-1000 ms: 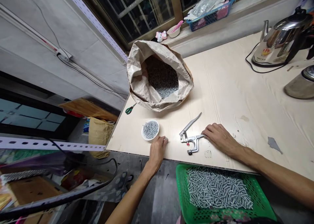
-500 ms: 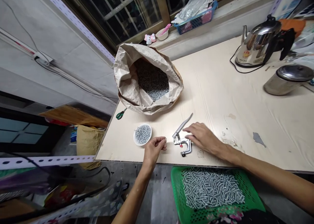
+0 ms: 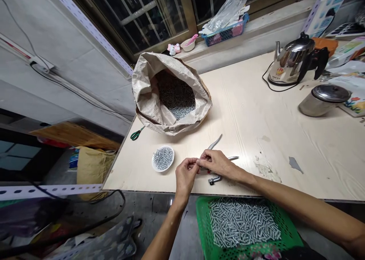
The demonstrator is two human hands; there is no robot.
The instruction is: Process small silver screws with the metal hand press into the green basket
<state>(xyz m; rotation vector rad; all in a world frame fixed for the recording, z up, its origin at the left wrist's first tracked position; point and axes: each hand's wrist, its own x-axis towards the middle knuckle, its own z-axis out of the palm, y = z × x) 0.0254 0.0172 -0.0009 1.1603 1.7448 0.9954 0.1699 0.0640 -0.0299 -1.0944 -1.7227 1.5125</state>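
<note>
My left hand (image 3: 186,173) and my right hand (image 3: 218,163) meet fingertip to fingertip above the table's front part. Both are closed in a pinch; whatever lies between the fingertips is too small to make out. Silver hand-press pliers (image 3: 215,179) with a C-shaped jaw lie on the table behind and under my right hand, which hides their middle. Left of my left hand stands a small white bowl (image 3: 163,159) filled with small silver metal pieces.
An open paper sack (image 3: 142,96) of metal pieces stands behind the bowl. Green-handled scissors (image 3: 136,134) lie at the left edge. A green basket (image 3: 203,225) of metal pieces sits below the front edge. A kettle (image 3: 291,60) and a lidded canister (image 3: 318,102) stand right.
My right hand has moved left from the pliers to meet my left hand's fingertips, closing into a pinch. My left hand has shifted slightly right. The view has shifted a little.
</note>
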